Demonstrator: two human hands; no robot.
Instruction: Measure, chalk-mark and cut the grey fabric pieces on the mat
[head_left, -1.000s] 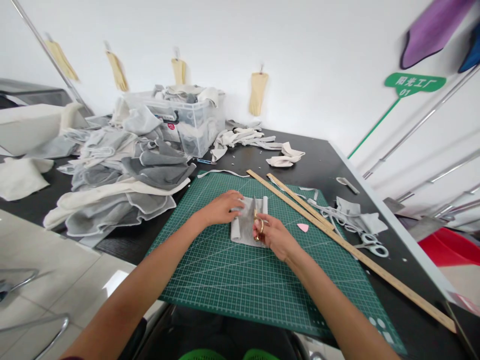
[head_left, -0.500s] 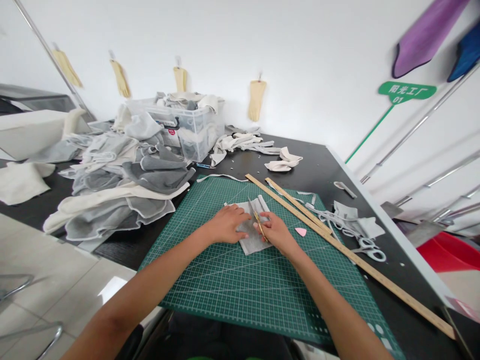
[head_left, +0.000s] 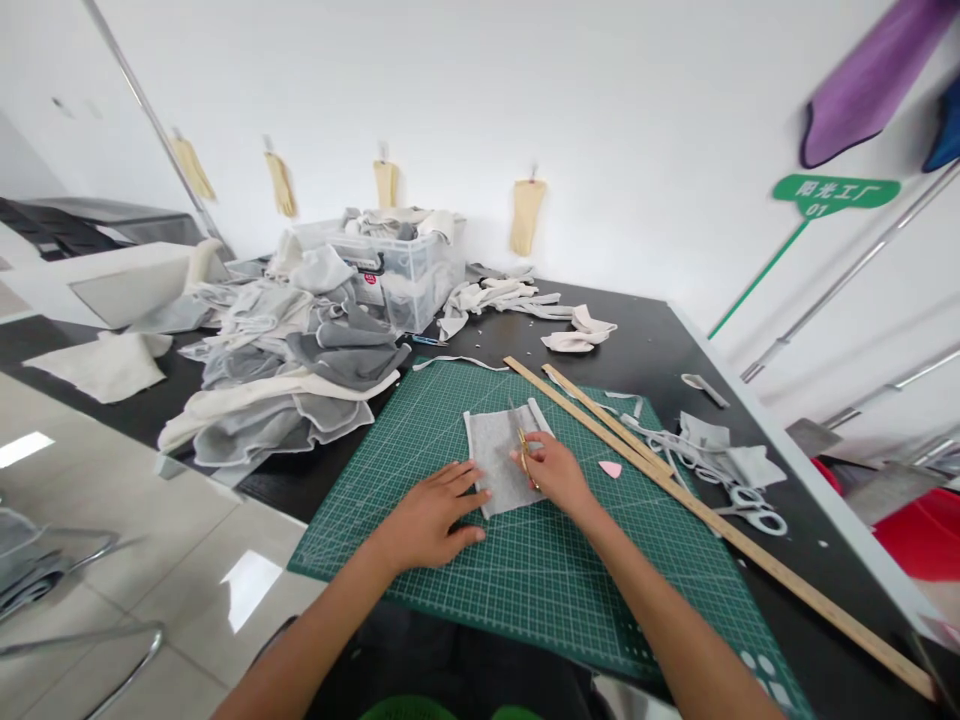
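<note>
A piece of grey fabric [head_left: 498, 462] with pale edges lies flat on the green cutting mat [head_left: 420, 410]. My left hand [head_left: 435, 512] rests open at its lower left edge, the fingertips touching the cloth and the thumb on the mat. In my right hand [head_left: 553, 468] is a pair of gold-handled scissors [head_left: 523, 446], held over the right part of the fabric with the blades pointing away from me. My fingers hide part of the handles. A pink chalk piece [head_left: 610, 468] sits on the mat right of my right hand.
Two wooden rulers [head_left: 720, 520] slant across the mat's right side. White-handled scissors [head_left: 759, 512] and fabric scraps [head_left: 705, 432] lie beyond them. Grey and cream cloths [head_left: 300, 370] are heaped at left, beside a clear plastic bin [head_left: 420, 270] filled with cloth.
My left hand has moved down and left, off the middle of the fabric to its lower left edge. My right hand still holds the scissors. The view has turned slightly left.
</note>
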